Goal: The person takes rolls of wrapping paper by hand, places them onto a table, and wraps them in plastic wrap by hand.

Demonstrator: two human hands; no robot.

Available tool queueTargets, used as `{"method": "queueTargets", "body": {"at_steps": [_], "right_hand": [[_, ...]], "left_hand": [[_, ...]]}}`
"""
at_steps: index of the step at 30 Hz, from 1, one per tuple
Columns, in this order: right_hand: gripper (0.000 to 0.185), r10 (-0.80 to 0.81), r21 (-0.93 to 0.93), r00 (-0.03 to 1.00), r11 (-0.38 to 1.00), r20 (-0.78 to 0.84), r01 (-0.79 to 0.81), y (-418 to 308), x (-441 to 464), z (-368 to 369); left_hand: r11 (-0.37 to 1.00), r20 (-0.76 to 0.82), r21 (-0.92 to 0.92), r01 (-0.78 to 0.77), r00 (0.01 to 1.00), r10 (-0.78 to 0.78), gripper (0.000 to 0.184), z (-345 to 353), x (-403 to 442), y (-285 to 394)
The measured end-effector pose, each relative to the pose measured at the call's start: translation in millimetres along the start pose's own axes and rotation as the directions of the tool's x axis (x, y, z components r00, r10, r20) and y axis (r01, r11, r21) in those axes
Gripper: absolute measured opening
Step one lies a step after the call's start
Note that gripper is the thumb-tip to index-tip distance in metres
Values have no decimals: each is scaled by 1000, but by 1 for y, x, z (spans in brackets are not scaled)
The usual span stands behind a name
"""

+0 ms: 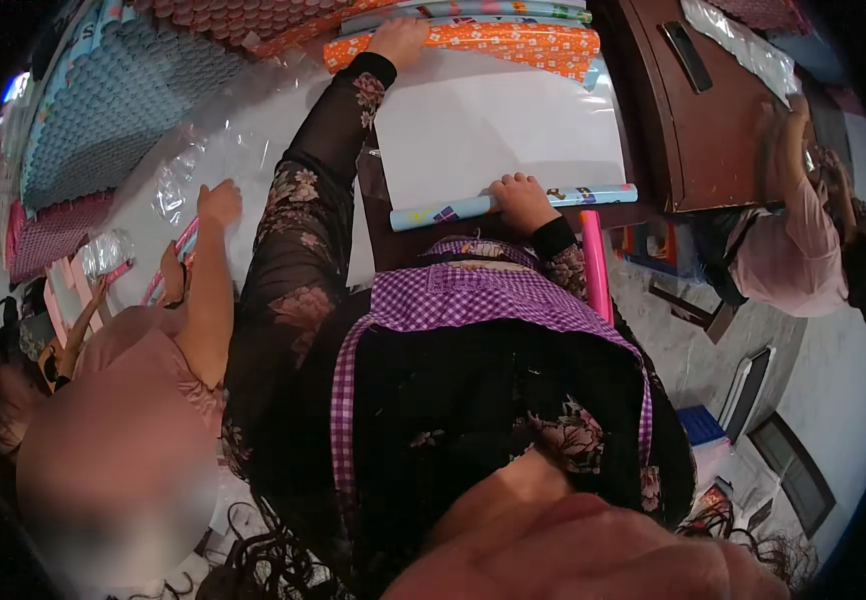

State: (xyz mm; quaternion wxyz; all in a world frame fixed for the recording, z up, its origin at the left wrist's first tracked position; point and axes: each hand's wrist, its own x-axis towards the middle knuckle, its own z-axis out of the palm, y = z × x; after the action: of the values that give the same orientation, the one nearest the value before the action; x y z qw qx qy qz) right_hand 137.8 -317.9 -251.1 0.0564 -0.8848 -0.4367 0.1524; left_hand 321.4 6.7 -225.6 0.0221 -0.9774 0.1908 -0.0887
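A sheet of paper (498, 125) lies with its white side up in front of me. Its near end is curled into a light-blue patterned paper roll (598, 194). My right hand (528, 203) is closed over the middle of that roll, fingers curled on top. At the far end, orange wrapping paper with white flowers (493, 40) lies curled across the sheet. My left hand (400, 45) reaches out to its left part, fingers bent over it; the fingertips are hard to see. A pink roll (596, 265) stands tilted by my right forearm.
Large stacks of rolls (118, 125) fill the left. A co-worker's arm (211, 270) rests on clear plastic film (188, 175) there. A phone (688, 57) lies on a brown wooden surface (698, 145) at right, where another person (788, 255) handles silvery plastic (743, 48).
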Motion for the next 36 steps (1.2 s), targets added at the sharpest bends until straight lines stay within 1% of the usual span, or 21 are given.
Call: {"method": "queueTargets", "body": {"at_steps": [1, 3, 6, 8, 12, 14, 16, 19, 21, 22, 24, 25, 26, 28, 29, 30, 32, 33, 35, 36], "right_hand": [[19, 21, 25, 1000, 999, 16, -22, 0, -2, 0], [21, 43, 52, 998, 998, 36, -45, 0, -3, -2], [21, 51, 41, 997, 998, 59, -53, -4, -3, -5], [20, 56, 96, 998, 994, 29, -59, -4, -3, -6], [19, 54, 59, 998, 997, 34, -56, -4, -3, -4], [18, 51, 78, 997, 995, 51, -55, -3, -1, -4], [18, 48, 80, 999, 996, 10, -49, -3, -3, -4], [17, 60, 66, 998, 996, 35, -62, -5, -1, -9], [18, 52, 107, 998, 993, -21, -49, -1, -3, -2], [18, 50, 92, 999, 994, 12, -51, 0, -2, -4], [19, 55, 106, 998, 993, 3, -55, 1, -2, -4], [19, 44, 144, 999, 989, 10, -45, 3, -2, -6], [19, 46, 143, 999, 989, 8, -47, 4, -2, -7], [18, 58, 169, 998, 984, 36, -63, 4, -1, -9], [18, 62, 173, 997, 983, 37, -68, 4, 0, -10], [19, 61, 169, 998, 983, 34, -66, 5, 0, -10], [19, 57, 172, 998, 983, 35, -62, 4, 2, -7], [20, 57, 179, 998, 982, 25, -61, 5, 2, -4], [21, 53, 184, 998, 981, 21, -56, 6, 4, -2], [22, 54, 180, 998, 982, 42, -61, 6, 4, -3]], "left_hand": [[1000, 2, -1, -5, 1000, 5, 18, -3, 2, -2], [998, 135, -43, 50, 990, -43, 22, -29, 5, -3], [995, 130, -75, 70, 990, -60, 21, -55, 9, -20], [991, 100, -99, 90, 992, -80, 21, -74, 13, -32], [978, -12, -154, 140, 990, -144, 20, -107, 23, -48], [975, -93, -166, 146, 982, -163, 19, -107, 36, -56], [978, -173, -153, 143, 970, -169, 19, -100, 48, -58], [989, -313, -61, 132, 939, -145, 18, -71, 65, -55], [979, -385, 189, 81, 923, -3, 18, -42, 71, -51], [927, -397, 370, 63, 913, 96, 18, -31, 73, -50], [964, -274, 247, 97, 961, -27, 21, -5, 68, -37], [963, -77, 229, 141, 989, -126, 24, 2, 71, -33], [963, -79, 230, 139, 989, -124, 24, 14, 71, -33], [948, -194, 260, 182, 972, -133, 27, 36, 70, -35], [954, -128, 260, 151, 984, -121, 26, 36, 71, -36], [955, -123, 258, 148, 985, -120, 26, 37, 73, -36], [933, 8, 326, 153, 986, -165, 36, 35, 77, -32], [933, 15, 325, 152, 986, -166, 36, 33, 75, -29], [950, 38, 264, 165, 983, -182, 56, 27, 72, -24], [950, 42, 261, 169, 982, -186, 56, 23, 71, -23]]}}
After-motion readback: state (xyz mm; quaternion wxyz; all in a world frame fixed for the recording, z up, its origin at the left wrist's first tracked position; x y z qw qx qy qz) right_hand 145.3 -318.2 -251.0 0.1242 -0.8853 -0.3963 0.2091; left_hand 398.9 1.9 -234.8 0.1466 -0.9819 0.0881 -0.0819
